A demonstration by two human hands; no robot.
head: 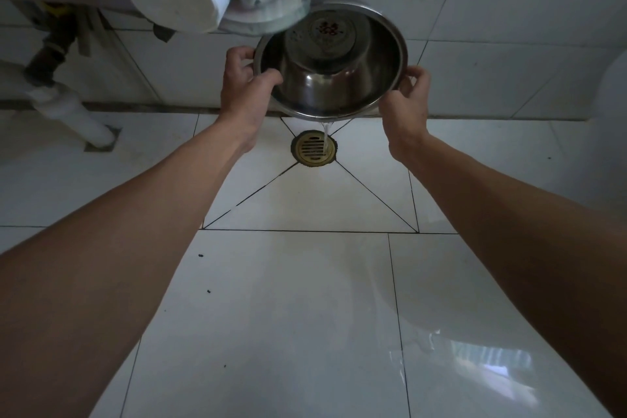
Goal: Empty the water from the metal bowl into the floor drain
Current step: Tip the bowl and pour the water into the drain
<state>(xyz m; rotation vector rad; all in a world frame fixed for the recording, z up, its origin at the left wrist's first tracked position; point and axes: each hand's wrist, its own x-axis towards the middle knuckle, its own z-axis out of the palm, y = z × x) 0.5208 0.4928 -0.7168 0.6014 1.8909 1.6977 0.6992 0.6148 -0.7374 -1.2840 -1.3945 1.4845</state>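
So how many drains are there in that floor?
1 for certain: the round brass floor drain below the tilted metal bowl, where the water stream lands. At far left a white pipe enters a square floor opening, possibly another; more may be hidden.

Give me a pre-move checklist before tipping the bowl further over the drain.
1. Left hand grips bowl rim: ok.
2. Right hand on opposite rim: ok.
3. Stream leaves the low rim: ok.
4. Stream lands on drain, right side of the grate: ok.
5. Water left in bowl: cannot tell.
6. Splash on floor around drain: cannot tell.
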